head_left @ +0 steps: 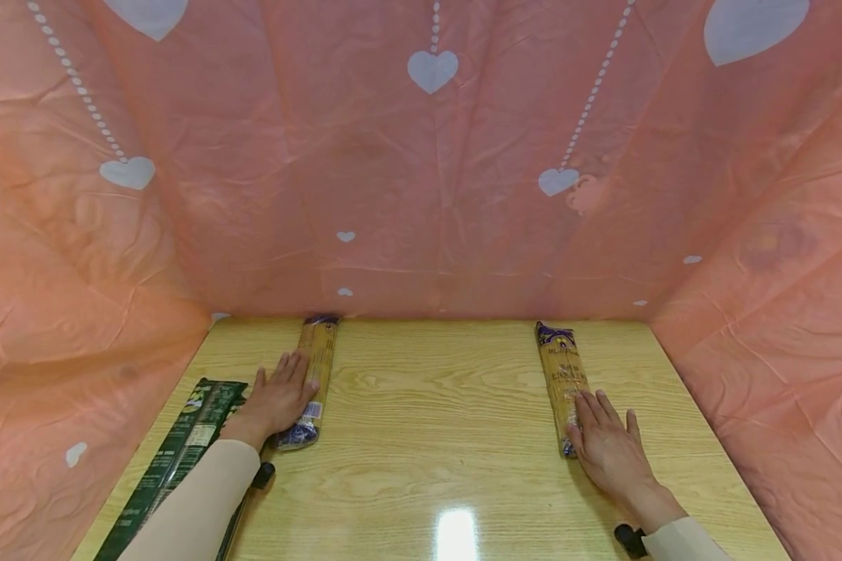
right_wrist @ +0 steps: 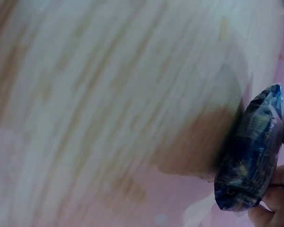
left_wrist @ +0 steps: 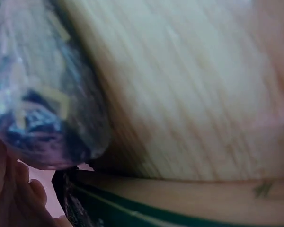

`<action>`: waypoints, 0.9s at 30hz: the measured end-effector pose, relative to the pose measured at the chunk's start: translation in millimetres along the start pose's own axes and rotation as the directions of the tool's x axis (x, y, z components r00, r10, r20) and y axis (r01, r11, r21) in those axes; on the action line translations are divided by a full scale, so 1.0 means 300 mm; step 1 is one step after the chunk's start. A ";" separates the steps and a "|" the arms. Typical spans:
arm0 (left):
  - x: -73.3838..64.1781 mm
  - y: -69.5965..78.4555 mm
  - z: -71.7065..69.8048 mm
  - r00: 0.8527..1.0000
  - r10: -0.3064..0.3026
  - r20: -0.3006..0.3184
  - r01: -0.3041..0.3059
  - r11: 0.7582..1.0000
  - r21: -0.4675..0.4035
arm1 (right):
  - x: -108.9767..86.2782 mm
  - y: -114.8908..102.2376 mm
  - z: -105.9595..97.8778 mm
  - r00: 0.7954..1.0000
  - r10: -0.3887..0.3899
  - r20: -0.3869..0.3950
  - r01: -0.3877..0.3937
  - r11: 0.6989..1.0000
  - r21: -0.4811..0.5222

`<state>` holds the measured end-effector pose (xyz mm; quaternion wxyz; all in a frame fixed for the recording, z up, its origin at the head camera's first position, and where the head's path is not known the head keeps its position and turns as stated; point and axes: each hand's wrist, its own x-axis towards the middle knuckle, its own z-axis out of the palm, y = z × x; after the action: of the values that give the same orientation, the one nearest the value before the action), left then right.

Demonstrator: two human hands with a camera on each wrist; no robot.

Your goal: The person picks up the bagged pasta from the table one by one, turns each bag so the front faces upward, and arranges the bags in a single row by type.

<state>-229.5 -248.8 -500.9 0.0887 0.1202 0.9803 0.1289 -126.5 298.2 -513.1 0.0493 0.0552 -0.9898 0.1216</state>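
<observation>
Two long clear packets of spaghetti with dark blue-purple ends lie apart on the table. On the left spaghetti packet (head_left: 320,362) my left hand (head_left: 275,399) rests with fingers stretched out. The left wrist view catches that packet's crinkled end (left_wrist: 42,118) close up. My right hand (head_left: 613,452) lies along the right side of the right spaghetti packet (head_left: 564,362), fingers straight and touching its lower half. Fingers (right_wrist: 277,194) appear beside that packet's blue end (right_wrist: 248,151) in the right wrist view. Long dark-green packets (head_left: 175,460) lie beside and partly under my left forearm.
The wood-grain table (head_left: 435,405) meets a pink cloth (head_left: 435,179) with white hearts at its back edge. Similar cloth hangs along the left and right sides. A dark band (head_left: 630,539) sits at my right wrist, and light glares off the table's front.
</observation>
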 end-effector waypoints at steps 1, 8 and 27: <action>-0.001 -0.001 0.002 1.000 -0.003 0.006 0.003 1.000 -0.001 | 0.001 0.000 0.001 1.000 0.001 0.002 -0.001 1.000 0.000; -0.003 0.006 0.008 0.999 0.004 0.038 -0.003 1.000 -0.005 | 0.003 0.003 0.001 0.999 0.017 0.038 -0.017 1.000 0.018; -0.010 0.131 0.077 0.999 0.016 0.043 -0.015 0.999 -0.030 | 0.005 0.001 -0.002 1.000 0.011 0.021 -0.010 1.000 -0.027</action>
<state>-213.5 -207.3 -511.6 0.1109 0.1292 0.9752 0.1415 -127.9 298.5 -512.5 0.0387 0.0505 -0.9921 0.1078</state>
